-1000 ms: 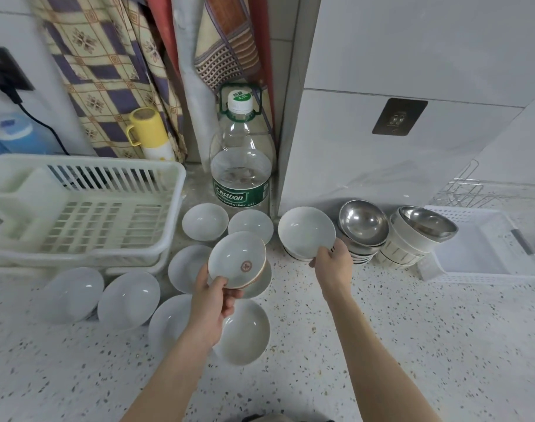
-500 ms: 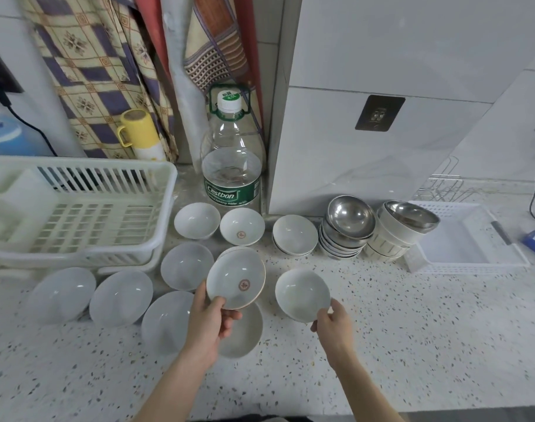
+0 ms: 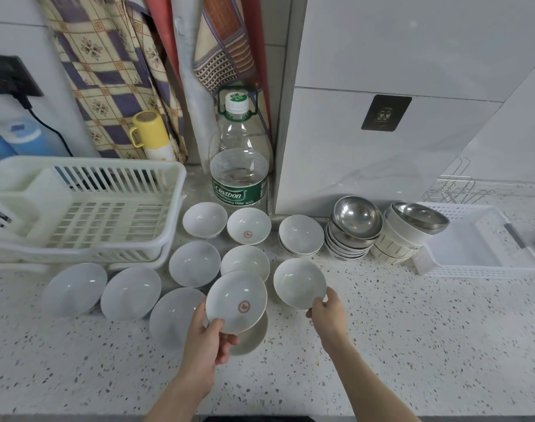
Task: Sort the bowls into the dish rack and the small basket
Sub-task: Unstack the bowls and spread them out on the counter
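Observation:
My left hand (image 3: 210, 339) grips a white bowl with a red emblem (image 3: 235, 301) by its near rim, held above another bowl on the counter. My right hand (image 3: 327, 312) pinches the near rim of a plain white bowl (image 3: 299, 283) that sits low over the counter just right of the emblem bowl. Several more white bowls (image 3: 132, 292) lie spread on the speckled counter. The cream dish rack (image 3: 77, 211) stands at the left. The small white basket (image 3: 479, 242) is at the right.
A stack of white bowls (image 3: 301, 234), a stack of steel bowls (image 3: 356, 222) and a steel bowl on cream cups (image 3: 412, 226) line the back wall. A large water bottle (image 3: 240, 169) and a yellow cup (image 3: 152, 135) stand behind the bowls.
My right hand lifted a white bowl off the stack at the back and brought it forward and down to the counter. My left hand kept the emblem bowl, drifting slightly lower.

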`<state>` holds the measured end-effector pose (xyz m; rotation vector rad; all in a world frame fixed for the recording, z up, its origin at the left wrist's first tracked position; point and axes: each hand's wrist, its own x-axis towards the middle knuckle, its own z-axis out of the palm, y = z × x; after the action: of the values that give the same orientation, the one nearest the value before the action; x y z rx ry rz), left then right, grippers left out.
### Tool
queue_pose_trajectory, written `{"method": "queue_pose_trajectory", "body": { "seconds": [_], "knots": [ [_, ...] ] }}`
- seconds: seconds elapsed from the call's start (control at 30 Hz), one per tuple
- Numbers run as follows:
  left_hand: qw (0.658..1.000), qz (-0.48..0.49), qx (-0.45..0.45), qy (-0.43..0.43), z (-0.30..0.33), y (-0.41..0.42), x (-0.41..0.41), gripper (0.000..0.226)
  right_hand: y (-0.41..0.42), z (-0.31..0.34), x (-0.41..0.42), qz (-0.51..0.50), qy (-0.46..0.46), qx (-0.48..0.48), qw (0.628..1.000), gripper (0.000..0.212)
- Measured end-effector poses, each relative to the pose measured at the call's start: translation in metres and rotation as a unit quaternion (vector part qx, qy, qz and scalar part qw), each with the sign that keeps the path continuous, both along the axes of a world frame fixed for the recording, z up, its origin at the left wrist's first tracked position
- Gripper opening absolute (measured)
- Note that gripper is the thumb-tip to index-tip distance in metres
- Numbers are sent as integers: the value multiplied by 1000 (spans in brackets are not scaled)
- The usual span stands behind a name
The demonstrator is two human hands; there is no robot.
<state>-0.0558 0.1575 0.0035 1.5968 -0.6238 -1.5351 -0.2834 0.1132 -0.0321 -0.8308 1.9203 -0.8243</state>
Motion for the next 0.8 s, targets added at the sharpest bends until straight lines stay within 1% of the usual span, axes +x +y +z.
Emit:
{"method": "queue_pose_trajectory", "body": {
  "seconds": [0.1,0.27,0.43,0.5,0.6,0.67,0.7,0.8],
  "knots": [
    [1000,-5,1,-6,0,3,0,49,-2,-1,4,-4,-5,-8,1000,45],
    [999,-30,-4,-20,-4,7,0,49,-1,-4,9,-19,18,-6,1000,40],
    [998,-60,-13,-31,-8,11,-2,55,-1,-8,14,-61,-15,-18,998,42],
    [996,-73,-23,-35,-6,12,-5,61,-1,-8,14,-63,-26,-16,998,39],
    [993,-97,-40,-49,-3,14,-9,71,0,-7,9,-73,-94,5,993,32],
    [990,-123,-40,-60,-1,14,-13,68,1,-3,2,-61,-146,35,987,27],
    [988,-138,-39,-64,0,14,-16,65,4,-1,-2,-45,-158,52,985,25],
    [980,-183,-40,-72,1,16,-29,59,20,7,-16,0,-130,67,989,24]
  ]
}}
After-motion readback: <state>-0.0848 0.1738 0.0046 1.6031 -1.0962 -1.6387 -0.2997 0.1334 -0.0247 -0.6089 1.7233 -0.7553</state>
